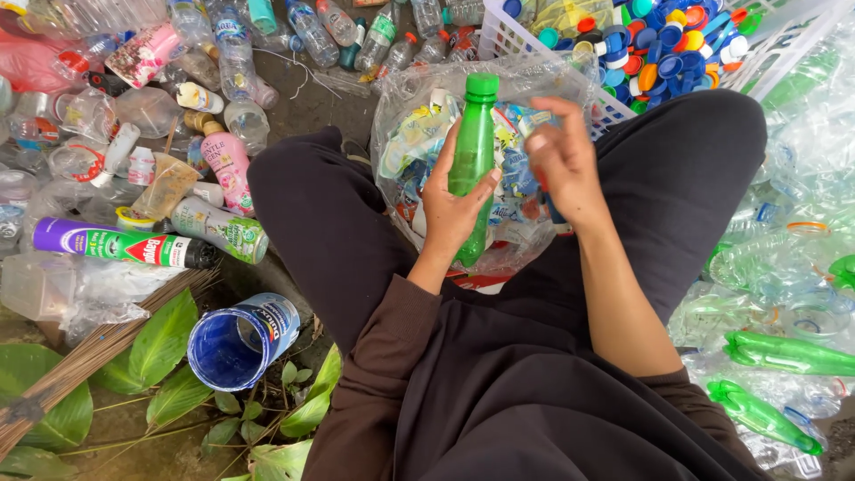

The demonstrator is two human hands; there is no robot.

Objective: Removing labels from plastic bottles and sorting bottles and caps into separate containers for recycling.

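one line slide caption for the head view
Left hand holds a capped green plastic bottle upright over a clear bag of labels, right hand beside it.

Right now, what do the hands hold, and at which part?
The left hand grips the green plastic bottle around its middle, upright, cap on. The right hand is beside it; whether it holds anything cannot be told.

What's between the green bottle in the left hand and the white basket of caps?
In the head view, a clear plastic bag of torn labels lies between the green bottle, held in the left hand, and the white basket.
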